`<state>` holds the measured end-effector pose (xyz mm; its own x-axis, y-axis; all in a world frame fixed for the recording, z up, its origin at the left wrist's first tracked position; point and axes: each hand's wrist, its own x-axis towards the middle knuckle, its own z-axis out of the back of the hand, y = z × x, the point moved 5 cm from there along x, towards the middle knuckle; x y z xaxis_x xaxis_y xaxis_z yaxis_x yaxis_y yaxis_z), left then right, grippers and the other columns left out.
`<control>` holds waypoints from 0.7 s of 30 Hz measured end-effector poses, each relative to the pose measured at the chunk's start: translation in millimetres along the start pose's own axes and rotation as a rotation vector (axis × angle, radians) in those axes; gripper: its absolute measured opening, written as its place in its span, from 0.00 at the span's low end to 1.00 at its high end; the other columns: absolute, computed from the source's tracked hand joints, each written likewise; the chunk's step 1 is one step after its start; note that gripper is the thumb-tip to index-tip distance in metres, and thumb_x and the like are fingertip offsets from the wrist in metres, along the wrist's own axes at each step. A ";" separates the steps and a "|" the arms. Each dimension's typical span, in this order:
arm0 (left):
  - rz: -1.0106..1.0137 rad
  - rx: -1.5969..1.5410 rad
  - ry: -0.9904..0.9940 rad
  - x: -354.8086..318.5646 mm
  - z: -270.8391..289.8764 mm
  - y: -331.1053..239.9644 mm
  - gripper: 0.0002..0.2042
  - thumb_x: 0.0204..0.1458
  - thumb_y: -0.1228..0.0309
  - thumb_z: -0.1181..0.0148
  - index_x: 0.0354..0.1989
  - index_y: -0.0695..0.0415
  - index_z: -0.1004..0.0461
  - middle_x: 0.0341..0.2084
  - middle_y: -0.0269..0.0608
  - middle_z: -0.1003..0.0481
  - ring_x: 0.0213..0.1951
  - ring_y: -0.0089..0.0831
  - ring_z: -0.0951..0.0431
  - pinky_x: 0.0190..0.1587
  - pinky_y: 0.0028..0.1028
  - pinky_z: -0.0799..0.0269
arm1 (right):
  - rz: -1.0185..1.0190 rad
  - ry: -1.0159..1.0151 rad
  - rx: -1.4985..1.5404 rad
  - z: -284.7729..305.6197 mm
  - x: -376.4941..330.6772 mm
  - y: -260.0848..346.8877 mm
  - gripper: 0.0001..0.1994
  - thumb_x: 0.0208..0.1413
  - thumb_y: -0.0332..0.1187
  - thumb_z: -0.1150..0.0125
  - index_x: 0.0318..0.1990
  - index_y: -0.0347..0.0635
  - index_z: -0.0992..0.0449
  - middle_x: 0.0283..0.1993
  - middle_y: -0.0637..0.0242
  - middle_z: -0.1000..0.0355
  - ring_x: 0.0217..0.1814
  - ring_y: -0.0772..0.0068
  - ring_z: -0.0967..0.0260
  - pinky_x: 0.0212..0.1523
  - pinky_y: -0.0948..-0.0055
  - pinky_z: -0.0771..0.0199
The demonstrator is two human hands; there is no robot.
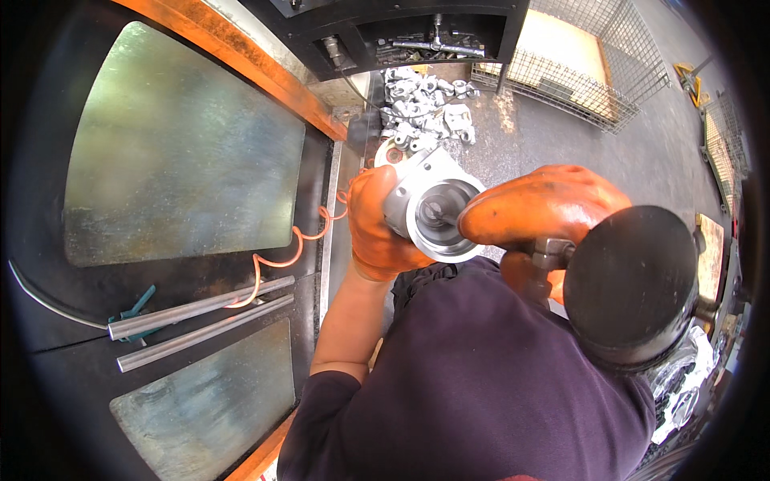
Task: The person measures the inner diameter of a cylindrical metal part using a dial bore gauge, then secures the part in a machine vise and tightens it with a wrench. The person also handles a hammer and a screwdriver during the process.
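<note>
My left hand (372,223), in an orange rubber glove, is closed around a silver metal casting (399,200) in front of my chest. The casting's wide round bore, ringed by a bright rim, faces up; a smaller round opening shows at its far end. My right hand (547,204), gloved alike, is curled at the right of the bore, its foremost finger over the rim. A grey shape shows in the bore by that fingertip, but I cannot make it out. Close beside the right hand are a hex metal fitting (552,253) and a large black cylinder (630,289).
Several silver castings (425,104) lie piled ahead. Beyond them stands a black machine frame (409,36) with tools inside. A wire mesh cage (561,88) is at far right. Two metal bars (204,309) and a coiled orange hose (299,240) lie left, beside windowed dark panels.
</note>
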<state>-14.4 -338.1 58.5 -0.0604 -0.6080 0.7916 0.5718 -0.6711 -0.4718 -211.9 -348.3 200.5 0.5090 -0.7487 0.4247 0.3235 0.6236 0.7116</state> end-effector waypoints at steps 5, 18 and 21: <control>0.013 -0.109 0.069 -9.1 -1.3 3.0 0.54 0.30 0.53 0.14 0.65 0.65 0.40 0.50 0.47 0.28 0.45 0.45 0.23 0.49 0.42 0.27 | -0.031 0.169 -0.075 -2.0 8.2 -2.3 0.16 0.39 0.26 0.35 0.40 0.43 0.17 0.35 0.60 0.19 0.37 0.53 0.20 0.41 0.60 0.20; 0.789 -0.988 0.354 -9.5 -30.4 -6.3 0.57 0.28 0.63 0.13 0.71 0.59 0.43 0.57 0.40 0.28 0.60 0.32 0.27 0.63 0.36 0.32 | 0.019 0.089 -0.111 -24.6 43.6 -39.8 0.12 0.49 0.30 0.35 0.43 0.49 0.21 0.26 0.66 0.42 0.25 0.65 0.35 0.25 0.67 0.37; 0.741 -0.993 0.314 -26.0 -32.7 -4.6 0.60 0.29 0.59 0.12 0.71 0.61 0.48 0.58 0.42 0.30 0.60 0.34 0.28 0.64 0.37 0.33 | 0.035 0.068 -0.165 -27.6 42.7 -42.7 0.07 0.54 0.30 0.37 0.41 0.50 0.22 0.28 0.66 0.40 0.26 0.67 0.35 0.27 0.68 0.36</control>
<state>-42.2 -333.1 27.4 -0.2580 -0.9536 0.1552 -0.2943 -0.0754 -0.9527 -181.9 -400.7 172.8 0.5734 -0.7127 0.4042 0.4282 0.6813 0.5937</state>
